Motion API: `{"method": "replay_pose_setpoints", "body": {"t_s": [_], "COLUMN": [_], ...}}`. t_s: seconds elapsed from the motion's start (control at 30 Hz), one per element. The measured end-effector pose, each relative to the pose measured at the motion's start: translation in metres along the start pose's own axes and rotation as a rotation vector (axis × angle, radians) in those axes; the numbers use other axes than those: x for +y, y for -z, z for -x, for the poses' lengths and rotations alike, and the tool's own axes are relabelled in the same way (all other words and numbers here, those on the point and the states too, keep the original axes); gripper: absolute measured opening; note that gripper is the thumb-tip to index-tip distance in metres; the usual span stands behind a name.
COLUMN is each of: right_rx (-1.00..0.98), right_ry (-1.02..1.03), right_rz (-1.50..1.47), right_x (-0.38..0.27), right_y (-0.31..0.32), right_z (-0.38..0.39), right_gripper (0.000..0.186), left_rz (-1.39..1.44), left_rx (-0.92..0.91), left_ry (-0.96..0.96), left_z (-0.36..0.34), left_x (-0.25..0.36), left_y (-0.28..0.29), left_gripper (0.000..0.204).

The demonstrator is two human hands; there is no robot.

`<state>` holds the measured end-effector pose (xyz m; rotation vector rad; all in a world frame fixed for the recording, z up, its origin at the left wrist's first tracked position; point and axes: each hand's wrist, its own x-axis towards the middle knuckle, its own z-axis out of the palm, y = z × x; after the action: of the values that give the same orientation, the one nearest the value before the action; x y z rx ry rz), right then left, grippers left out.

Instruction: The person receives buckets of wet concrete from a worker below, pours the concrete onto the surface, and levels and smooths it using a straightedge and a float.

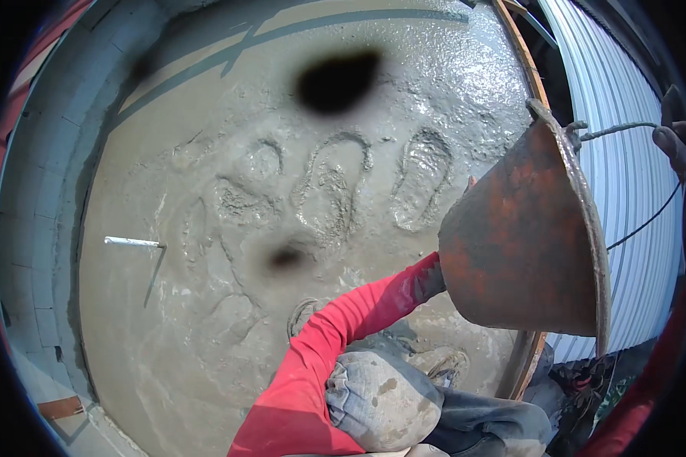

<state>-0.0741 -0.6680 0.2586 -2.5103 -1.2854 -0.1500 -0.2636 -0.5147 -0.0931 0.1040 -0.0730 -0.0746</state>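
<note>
A mud-caked orange bucket [518, 236] is tipped on its side at the right, its mouth facing right toward the metal sheets. My left arm, in a red sleeve, reaches up to the bucket's base. Most of my left hand [471, 183] is hidden behind the bucket, with only a fingertip showing past its far side. At the right rim of the picture, my right hand [674, 147] is closed on the bucket's rope handle [621, 130]. Wet grey concrete [152, 335] spreads below, marked with several footprints. The bucket's inside is out of sight.
A white pipe [132, 241] sticks up from the concrete at left. A block wall [42, 183] bounds the left side. Along the right runs a wooden board [522, 46], with corrugated metal sheets [617, 68] beyond. My knee [385, 400] is bent at the bottom. Dark blurred spots cover parts of the picture.
</note>
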Motion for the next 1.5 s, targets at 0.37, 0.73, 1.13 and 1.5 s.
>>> {"method": "replay_pose_setpoints", "body": {"t_s": [0.37, 0.73, 1.13, 1.5], "right_rx": [-0.241, -0.08, -0.44, -0.192], "right_ry": [0.251, -0.066, -0.237, -0.391], "right_rz": [-0.352, -0.929, -1.456, -1.259], "right_x": [-0.218, -0.271, -0.308, -0.271], "right_y": [-0.333, -0.42, -0.476, -0.513], "right_z": [-0.195, -0.184, -0.187, -0.157], "right_gripper": [0.044, 0.08, 0.078, 0.078], "left_rz": [-0.104, -1.139, -1.282, -1.388], "left_rx": [0.335, 1.14, 1.364, 1.217], "left_ry": [-0.728, -1.039, -1.138, -0.574], "left_z": [0.115, 0.192, 0.233, 0.248], "left_x": [0.254, 0.394, 0.412, 0.389], "left_y": [0.111, 0.01, -0.02, 0.022], "left_gripper": [0.086, 0.081, 0.071, 0.093]}}
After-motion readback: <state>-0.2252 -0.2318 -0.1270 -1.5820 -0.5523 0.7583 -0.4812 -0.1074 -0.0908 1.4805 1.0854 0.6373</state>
